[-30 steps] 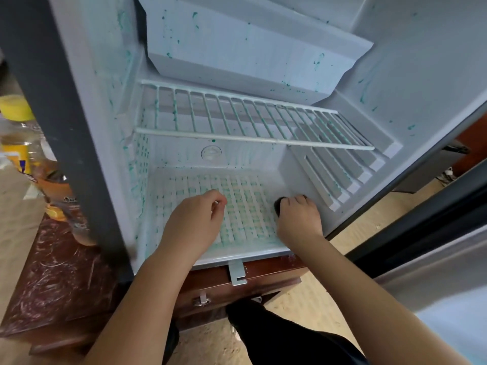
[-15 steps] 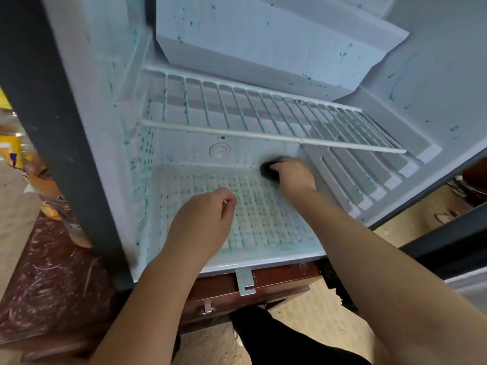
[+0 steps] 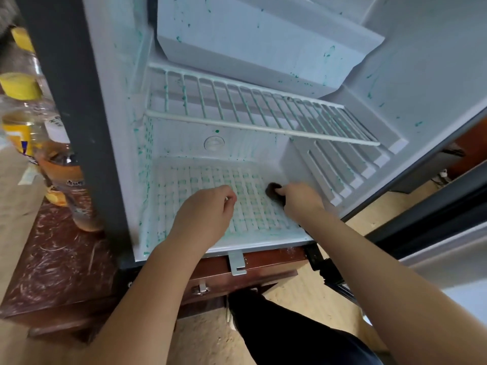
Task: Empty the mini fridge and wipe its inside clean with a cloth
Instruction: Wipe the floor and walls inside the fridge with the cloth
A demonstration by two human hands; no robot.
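Mini fridge (image 3: 434, 75) stands open and fills the upper and centre frame. Its white liner is spattered with green specks, densest on the left wall and on the floor grid.

Cloth (image 3: 272, 189): a small dark wad, centre-right of frame, lying on the fridge floor (image 3: 195, 180) just beside the stepped right wall. The right hand (image 3: 301, 202) grips it, fingers curled over the top and pressing it down onto the ribbed floor. Most of the cloth is hidden under the hand.

Left hand (image 3: 208, 214): centre frame, just left of the right hand but apart from it. It rests over the floor grid with fingers curled into a fist and the thumb against the forefinger. Nothing is seen inside the fist.

Above the hands, the white wire shelf (image 3: 237, 109) spans the cavity and carries green flecks on its bars. Above that is the freezer compartment (image 3: 263, 48), also flecked. A round disc (image 3: 214, 143) sits on the back wall below the shelf.

The fridge sits on a reddish-brown wooden cabinet (image 3: 52, 259), lower left. A metal bracket (image 3: 237, 264) hangs at the fridge's front lower edge. At the left edge is a yellow-capped bottle (image 3: 19, 86) and, nearer the fridge, a bottle of amber liquid (image 3: 66, 180). A dark trouser leg (image 3: 290, 338) shows at lower centre.
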